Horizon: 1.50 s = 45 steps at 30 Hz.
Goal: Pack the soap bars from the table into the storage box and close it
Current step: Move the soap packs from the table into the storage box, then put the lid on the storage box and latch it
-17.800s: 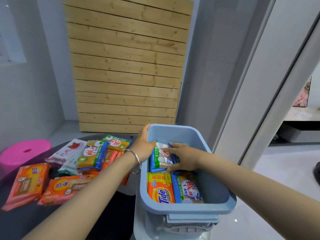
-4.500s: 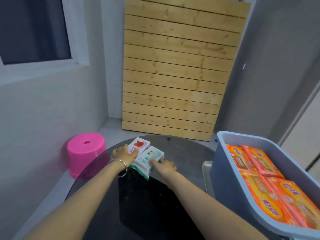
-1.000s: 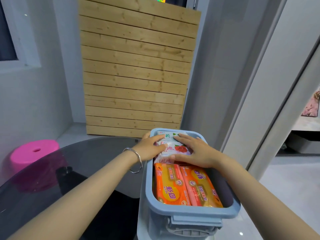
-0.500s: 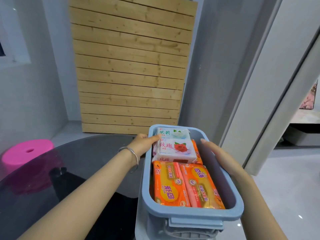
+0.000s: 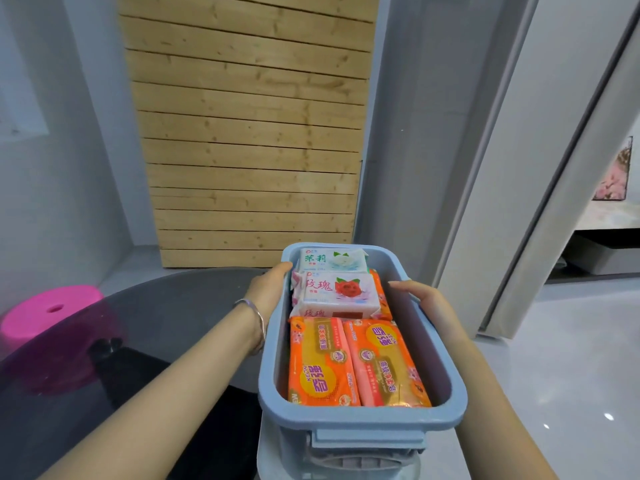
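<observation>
The blue storage box (image 5: pixel 360 419) stands open at the right edge of the dark glass table (image 5: pixel 156 317), with no lid on it. Inside, two orange soap packs (image 5: pixel 320 362) lie side by side at the near end. A white rose-print pack (image 5: pixel 337 292) and a white jasmine-print pack (image 5: pixel 330 259) lie on top at the far end. My left hand (image 5: pixel 268 289) grips the box's left wall, thumb over the rim. On the right rim, my right hand (image 5: pixel 424 303) curls its fingers over the edge. No soap lies on the visible tabletop.
A pale flat plastic piece (image 5: pixel 266 448) shows under the box's near end. A pink stool (image 5: pixel 45 313) stands on the floor to the left of the table. A wooden slat panel (image 5: pixel 249 133) leans on the wall behind. A doorway frame (image 5: pixel 519 202) rises at the right.
Both hands have come off the white soap packs, which now lie in the box. The left hand moved to the left wall and the right hand to the right rim.
</observation>
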Each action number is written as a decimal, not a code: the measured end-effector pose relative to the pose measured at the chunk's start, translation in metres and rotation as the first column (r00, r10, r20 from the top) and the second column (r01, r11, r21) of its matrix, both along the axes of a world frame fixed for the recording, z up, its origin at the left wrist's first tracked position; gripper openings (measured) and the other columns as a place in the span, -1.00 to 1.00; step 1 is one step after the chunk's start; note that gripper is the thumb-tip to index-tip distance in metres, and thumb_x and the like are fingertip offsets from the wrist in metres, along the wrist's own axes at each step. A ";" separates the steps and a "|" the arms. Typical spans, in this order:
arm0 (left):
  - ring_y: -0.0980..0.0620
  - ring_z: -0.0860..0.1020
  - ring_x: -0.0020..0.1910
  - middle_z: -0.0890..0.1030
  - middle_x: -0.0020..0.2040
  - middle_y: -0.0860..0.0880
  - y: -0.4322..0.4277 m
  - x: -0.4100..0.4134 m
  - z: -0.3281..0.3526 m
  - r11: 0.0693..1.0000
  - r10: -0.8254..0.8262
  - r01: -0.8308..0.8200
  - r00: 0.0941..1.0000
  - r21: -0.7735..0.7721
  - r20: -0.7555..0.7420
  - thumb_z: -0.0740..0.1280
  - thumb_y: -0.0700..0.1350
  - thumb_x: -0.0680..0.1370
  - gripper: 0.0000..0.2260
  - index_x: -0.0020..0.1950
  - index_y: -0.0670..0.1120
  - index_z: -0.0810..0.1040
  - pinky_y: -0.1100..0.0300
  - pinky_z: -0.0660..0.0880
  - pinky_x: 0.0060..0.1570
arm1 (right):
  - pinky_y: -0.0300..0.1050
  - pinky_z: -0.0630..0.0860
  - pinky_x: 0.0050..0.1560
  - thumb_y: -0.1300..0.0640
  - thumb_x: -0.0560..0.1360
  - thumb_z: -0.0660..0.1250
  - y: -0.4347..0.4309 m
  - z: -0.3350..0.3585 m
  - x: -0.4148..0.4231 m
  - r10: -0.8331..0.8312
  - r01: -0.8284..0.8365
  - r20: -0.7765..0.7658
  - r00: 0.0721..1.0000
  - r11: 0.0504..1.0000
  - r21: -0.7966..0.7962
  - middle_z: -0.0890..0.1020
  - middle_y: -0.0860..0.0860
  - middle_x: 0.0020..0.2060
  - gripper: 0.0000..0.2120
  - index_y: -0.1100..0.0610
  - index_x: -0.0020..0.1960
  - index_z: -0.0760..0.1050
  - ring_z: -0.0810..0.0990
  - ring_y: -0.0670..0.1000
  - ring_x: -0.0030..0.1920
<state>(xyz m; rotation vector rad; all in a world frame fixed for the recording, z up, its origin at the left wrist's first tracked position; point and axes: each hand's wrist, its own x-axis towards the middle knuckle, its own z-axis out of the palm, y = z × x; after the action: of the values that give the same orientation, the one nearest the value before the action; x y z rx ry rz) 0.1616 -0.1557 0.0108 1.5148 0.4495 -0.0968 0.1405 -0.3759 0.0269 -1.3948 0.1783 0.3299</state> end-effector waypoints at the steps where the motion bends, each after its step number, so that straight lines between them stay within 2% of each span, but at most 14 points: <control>1: -0.10 0.52 -0.33 0.57 -0.32 -0.12 0.001 0.000 0.000 1.000 0.018 -0.018 1.000 0.002 0.001 0.24 0.10 0.48 -0.68 -0.21 -0.14 0.56 0.13 0.47 -0.21 | -0.03 0.57 -0.12 0.13 0.46 0.29 0.000 -0.001 0.000 0.010 -0.011 0.007 1.000 1.000 0.022 0.68 0.18 -0.19 -0.58 0.23 0.30 0.46 0.66 0.11 -0.29; 4: -0.15 0.57 -0.17 0.60 -0.21 -0.15 0.004 -0.005 0.002 0.999 0.018 -0.018 1.000 -0.031 0.013 0.27 0.09 0.46 -0.67 -0.08 -0.17 0.60 -0.02 0.53 0.03 | -0.07 0.57 -0.23 0.20 0.47 0.26 0.001 0.001 -0.003 0.005 -0.008 0.051 0.999 0.998 0.070 0.69 0.13 -0.36 -0.76 0.16 0.12 0.51 0.66 0.07 -0.43; 7: -0.10 0.54 -0.29 0.57 -0.25 -0.12 0.020 -0.010 0.008 0.997 0.014 -0.012 0.999 -0.077 0.031 0.27 0.10 0.47 -0.62 0.06 -0.17 0.59 0.09 0.49 -0.14 | -0.11 0.57 -0.29 0.22 0.46 0.24 0.014 0.016 -0.004 0.029 -0.036 0.066 0.997 0.994 0.104 0.68 0.13 -0.42 -0.88 0.15 -0.04 0.52 0.64 0.08 -0.49; 11: -0.10 0.51 -0.34 0.56 -0.26 -0.15 0.050 -0.024 0.033 0.993 -0.016 0.024 0.998 -0.119 0.063 0.24 0.09 0.51 -0.69 -0.23 -0.12 0.56 0.12 0.46 -0.23 | -0.21 0.57 -0.45 0.25 0.46 0.24 0.044 0.033 -0.011 0.047 -0.067 0.119 0.992 0.983 0.170 0.65 0.10 -0.49 -0.90 0.11 -0.16 0.51 0.61 0.05 -0.55; 18: -0.14 0.54 -0.27 0.59 -0.22 -0.16 0.129 -0.060 0.040 0.994 0.105 -0.105 0.991 0.003 0.082 0.28 0.13 0.46 -0.67 -0.29 -0.11 0.53 -0.01 0.46 0.03 | -0.09 0.61 -0.28 0.07 0.37 0.35 0.122 0.011 -0.027 0.180 -0.192 0.072 0.981 0.948 0.255 0.65 0.19 -0.01 -0.42 0.14 0.37 0.41 0.69 0.10 -0.28; 22: -0.22 0.61 0.02 0.65 0.05 -0.20 0.173 -0.077 0.018 0.987 0.147 -0.146 0.989 0.064 -0.011 0.39 0.29 0.18 -0.34 0.08 -0.15 0.59 -0.12 0.47 0.23 | -0.04 0.60 -0.14 0.11 0.40 0.35 0.165 0.000 -0.035 0.223 -0.223 0.037 0.974 0.922 0.316 0.57 0.29 0.18 -0.44 0.21 0.38 0.39 0.62 0.17 -0.13; 26: -0.10 0.58 -0.07 0.58 0.17 -0.15 0.190 -0.099 0.016 0.975 0.210 -0.209 0.978 0.074 0.001 0.37 0.22 0.37 -0.36 0.26 -0.23 0.49 0.03 0.55 -0.04 | 0.01 0.57 -0.04 0.08 0.35 0.41 0.195 -0.012 -0.038 0.262 -0.255 0.020 0.965 0.917 0.308 0.52 0.33 0.26 -0.36 0.24 0.38 0.39 0.60 0.21 -0.03; 28: -0.07 0.51 -0.01 0.52 0.28 -0.23 0.195 -0.101 0.013 0.965 0.245 -0.247 0.969 0.086 0.029 0.28 0.11 0.50 -0.47 0.31 -0.25 0.44 0.19 0.47 -0.14 | -0.03 0.61 -0.13 0.09 0.35 0.40 0.205 -0.018 -0.036 0.275 -0.261 0.004 0.961 0.909 0.325 0.55 0.31 0.18 -0.37 0.24 0.38 0.38 0.63 0.19 -0.11; 31: -0.15 0.57 0.12 0.56 0.25 -0.23 0.208 -0.096 0.002 0.976 0.205 -0.204 0.979 0.075 -0.002 0.38 0.30 0.31 -0.30 0.24 -0.19 0.51 0.01 0.53 0.10 | -0.07 0.63 -0.23 0.03 0.34 0.38 0.211 -0.021 -0.030 0.303 -0.292 0.022 0.953 0.895 0.338 0.61 0.26 0.05 -0.41 0.26 0.31 0.45 0.66 0.15 -0.21; 34: -0.18 0.63 0.02 0.67 0.03 -0.18 0.215 -0.088 -0.004 0.962 0.219 -0.213 0.976 0.172 -0.017 0.39 0.41 0.14 -0.24 0.06 -0.17 0.62 -0.03 0.52 0.16 | -0.13 0.63 -0.34 -0.11 0.47 0.27 0.208 -0.021 -0.027 0.335 -0.329 0.046 0.941 0.874 0.359 0.69 0.17 -0.26 -0.61 0.18 -0.09 0.68 0.68 0.10 -0.35; 37: -0.06 0.49 -0.31 0.53 -0.29 -0.12 0.210 -0.091 0.004 0.856 0.204 -0.229 0.973 0.463 0.104 0.19 0.26 0.47 -0.52 -0.25 -0.17 0.48 0.16 0.38 -0.23 | 0.02 0.56 0.02 -0.28 0.47 0.19 0.199 -0.023 -0.027 0.259 -0.263 0.057 0.964 0.912 0.314 0.64 0.19 -0.09 -0.46 0.19 0.04 0.59 0.63 0.18 -0.09; 39: -0.05 0.43 -0.32 0.45 -0.28 -0.09 0.205 -0.096 0.009 0.735 0.167 -0.243 0.970 0.633 0.179 0.17 0.23 0.50 -0.60 -0.22 -0.12 0.40 0.13 0.32 -0.27 | 0.12 0.40 0.33 -0.30 0.47 0.15 0.184 -0.028 -0.027 0.216 -0.225 0.063 0.974 0.925 0.307 0.61 0.16 0.16 -0.38 0.18 0.22 0.53 0.57 0.18 0.19; 42: -0.11 0.39 0.28 0.48 0.26 -0.09 0.184 -0.108 0.021 0.521 -0.007 -0.211 0.968 0.827 0.251 0.11 0.30 0.46 -0.42 0.29 -0.08 0.39 0.02 0.32 0.25 | 0.08 0.27 0.45 -0.28 0.52 0.07 0.150 -0.037 -0.033 0.166 -0.188 0.134 0.977 0.967 0.174 0.53 0.02 0.33 -0.42 0.07 0.36 0.45 0.50 0.05 0.32; 45: 0.05 0.26 0.42 0.40 0.34 0.07 0.138 -0.131 0.036 0.607 -0.251 -0.096 0.919 0.789 0.304 0.07 0.34 0.44 -0.39 0.39 0.05 0.33 0.08 0.18 0.42 | 0.02 0.26 0.47 -0.34 0.48 0.05 0.114 -0.051 -0.057 0.241 -0.217 0.205 0.949 0.967 -0.131 0.56 -0.13 0.28 -0.44 -0.06 0.30 0.49 0.51 -0.09 0.30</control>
<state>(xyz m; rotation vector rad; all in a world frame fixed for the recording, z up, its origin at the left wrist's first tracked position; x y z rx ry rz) 0.0309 -0.0175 0.0467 2.3885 0.0721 0.3973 0.0830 -0.2614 -0.0237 -1.5510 -0.1529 0.3597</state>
